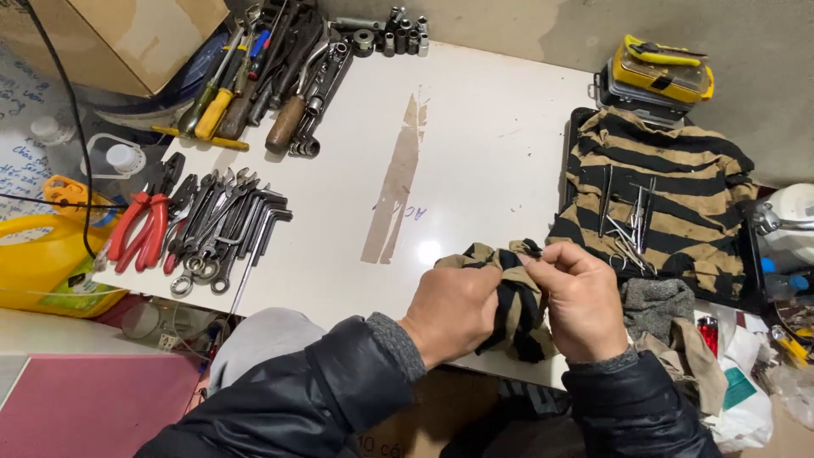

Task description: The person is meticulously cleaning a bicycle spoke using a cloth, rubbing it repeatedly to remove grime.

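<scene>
Left hand: the left hand (454,309) is closing over the left side of a striped rag (513,318), fingers curled into the bunched cloth
Right hand: the right hand (583,301) is pinching the top fold of the same rag between thumb and fingertips; whether something small is sitting inside that pinch cannot be told
Rag position: it is being held at the near edge of the white tabletop (475,153), its lower folds hanging between the two hands
Handling: judged light, soft and limp; it is sagging wherever it is not being gripped, so it is offering no stiff edge and no risk of breaking
Grip: the weave looks matte, so slipping is judged unlikely; a gathered fistful is holding better than a single layer
Where to hold: the thick bunched middle, or the folded top edge where the right hand is pinching
Surroundings: a second striped cloth (678,170) is lying over a dark tray to the right, carrying thin metal tools (632,225); red-handled pliers (140,229) and wrenches (225,225) are lying well apart on the left
</scene>
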